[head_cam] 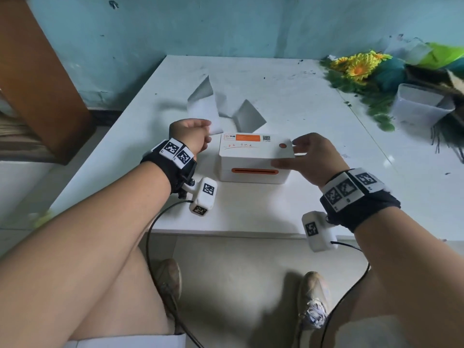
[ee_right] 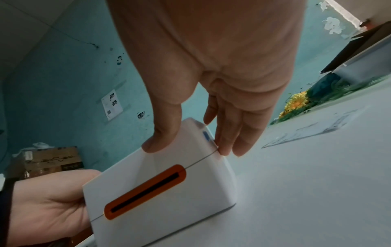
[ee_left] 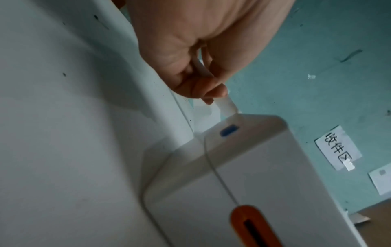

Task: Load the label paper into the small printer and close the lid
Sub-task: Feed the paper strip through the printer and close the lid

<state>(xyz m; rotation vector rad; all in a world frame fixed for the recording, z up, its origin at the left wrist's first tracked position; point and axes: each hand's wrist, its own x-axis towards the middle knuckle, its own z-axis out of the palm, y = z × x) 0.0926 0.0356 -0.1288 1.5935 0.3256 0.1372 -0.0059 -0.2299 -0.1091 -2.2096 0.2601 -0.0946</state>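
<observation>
- Firstly, left hand (head_cam: pixel 190 135): fingers curled, pinching the end of the label paper (head_cam: pixel 204 109) at the printer's 10 o'clock.
- Right hand (head_cam: pixel 311 156): released, thumb atop the printer (head_cam: pixel 253 169), straight fingers touching its 3 o'clock side.
- Lid (head_cam: pixel 256 149) down; printer mid-table (head_cam: pixel 313 109); paper trails toward 12 o'clock.

There is one white printer (head_cam: pixel 253 159), one zigzag strip of label paper (head_cam: pixel 204 109) and one table (head_cam: pixel 313 96). Two hands show: the left hand (head_cam: pixel 190 134) and the right hand (head_cam: pixel 313 156). Also counted: one clear plastic tub (head_cam: pixel 416 106), one bunch of yellow flowers (head_cam: pixel 359 70) and two shoes (head_cam: pixel 169 277).
</observation>
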